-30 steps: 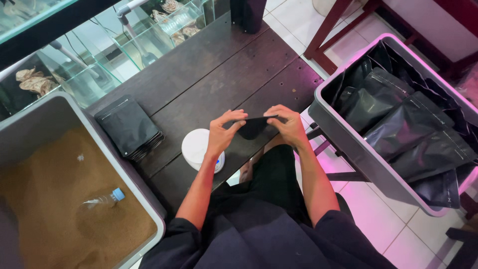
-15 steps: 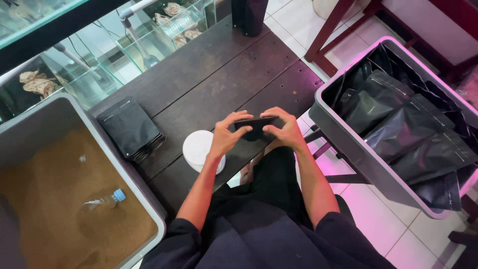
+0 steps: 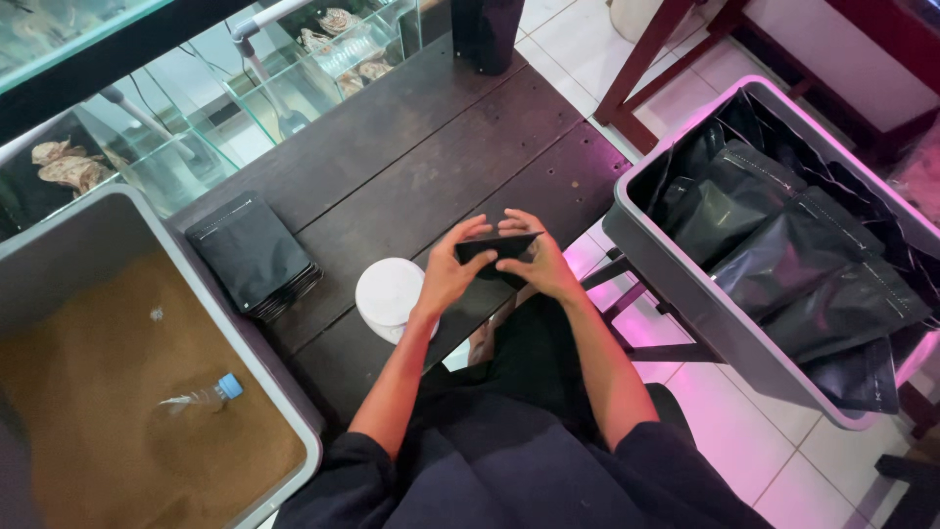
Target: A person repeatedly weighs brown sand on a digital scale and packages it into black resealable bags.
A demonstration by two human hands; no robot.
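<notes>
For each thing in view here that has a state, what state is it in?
Black pouch: held flat between both hands over the table edge.
Left hand: gripping the pouch's left end.
Right hand: gripping the pouch's right end.
Stack of pouches: lying flat on the table.
White scale: nothing on it.
Grey bin: open, holding filled black pouches.
Plastic bottle: lying half sunk in brown sand.

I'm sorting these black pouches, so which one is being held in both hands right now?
The black pouch over the dark table's edge, gripped between left hand and right hand; others lie stacked or binned.

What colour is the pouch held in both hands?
Black, seen in the head view: pouch.
</notes>
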